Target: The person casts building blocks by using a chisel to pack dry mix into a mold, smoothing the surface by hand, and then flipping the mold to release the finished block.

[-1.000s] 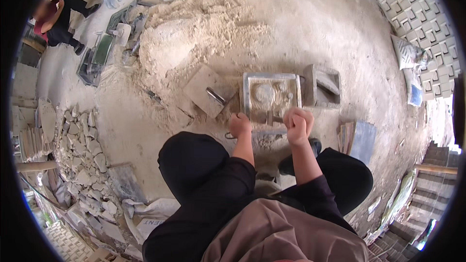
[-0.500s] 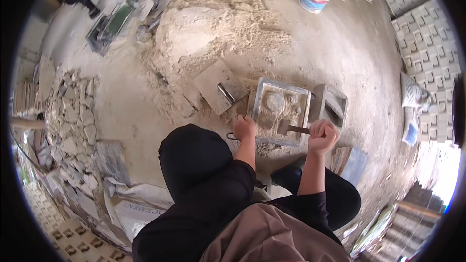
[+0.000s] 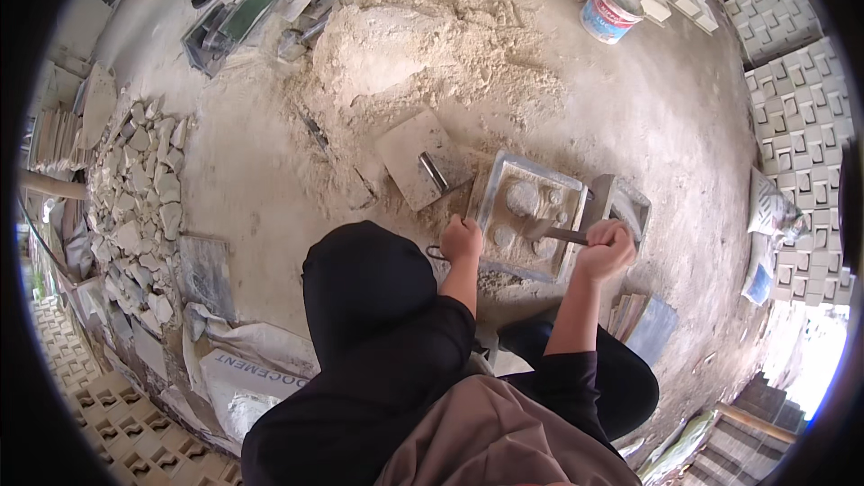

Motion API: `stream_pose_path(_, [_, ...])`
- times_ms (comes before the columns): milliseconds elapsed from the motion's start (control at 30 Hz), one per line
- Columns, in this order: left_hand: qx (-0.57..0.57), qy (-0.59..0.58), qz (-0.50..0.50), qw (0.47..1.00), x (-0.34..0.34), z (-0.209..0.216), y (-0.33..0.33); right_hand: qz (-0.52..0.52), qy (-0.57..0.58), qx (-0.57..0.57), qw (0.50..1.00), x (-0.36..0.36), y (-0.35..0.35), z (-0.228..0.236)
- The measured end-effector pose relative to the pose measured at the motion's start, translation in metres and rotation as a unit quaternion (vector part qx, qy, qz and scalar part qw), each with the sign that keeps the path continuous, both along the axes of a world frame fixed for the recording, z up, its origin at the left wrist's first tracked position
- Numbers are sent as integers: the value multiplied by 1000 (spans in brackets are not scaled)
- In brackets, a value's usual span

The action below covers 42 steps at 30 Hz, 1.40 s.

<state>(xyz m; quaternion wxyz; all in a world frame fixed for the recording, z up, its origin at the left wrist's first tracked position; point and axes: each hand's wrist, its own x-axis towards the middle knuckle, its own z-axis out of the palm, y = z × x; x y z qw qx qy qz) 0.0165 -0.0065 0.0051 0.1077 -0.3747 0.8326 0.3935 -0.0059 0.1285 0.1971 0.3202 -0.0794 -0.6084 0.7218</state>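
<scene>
A square metal mould [image 3: 487, 207] lies on the floor in front of me, dusted with powder. Inside it are several round, raised discs [image 3: 523, 198], one large and the others smaller. My right hand [image 3: 607, 249] is wrapped round the handle of a hammer [image 3: 567, 235]. The hammer's head, slightly blurred, is over the mould's lower part; whether it touches cannot be told. At the mould's lower left edge my left hand [image 3: 462, 238] is closed, and what its fingers hold is hidden. A thin dark metal loop [image 3: 436, 253] shows just left of it.
Left of the mould lies a square plate [image 3: 416, 157] with a metal handle; right of it, an open box [image 3: 621, 202]. Beyond are a powder heap [image 3: 387, 54] and a bucket [image 3: 612, 11]. Broken pieces [image 3: 139, 207] lie left; patterned blocks [image 3: 801, 117] stand right.
My right hand and the hammer have shifted slightly farther away relative to the mould. My left hand stays at the mould's edge. The whole view has moved a little.
</scene>
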Motion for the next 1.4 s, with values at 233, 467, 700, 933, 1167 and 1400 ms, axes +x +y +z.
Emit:
stream_pose_path(233, [13, -6, 6, 1000, -3, 3, 1, -52, -7, 37, 998, 3, 3, -1])
stream_pose_path(467, [9, -8, 14, 1000, -6, 3, 8, 25, -39, 47, 998, 8, -5, -6])
stream_pose_path(700, [20, -3, 17, 1000, -1, 2, 3, 130, -32, 81, 988, 12, -9, -3])
stream_pose_path(933, [6, -9, 0, 1000, -5, -1, 0, 344, -33, 198, 917, 36, 6, 3])
stream_pose_path(1167, [3, -3, 4, 1000, -5, 2, 5, 364, -19, 196, 910, 53, 15, -3])
stream_pose_path(1400, [-18, 0, 7, 1000, -3, -2, 7, 274, -1, 177, 945, 66, -1, -2])
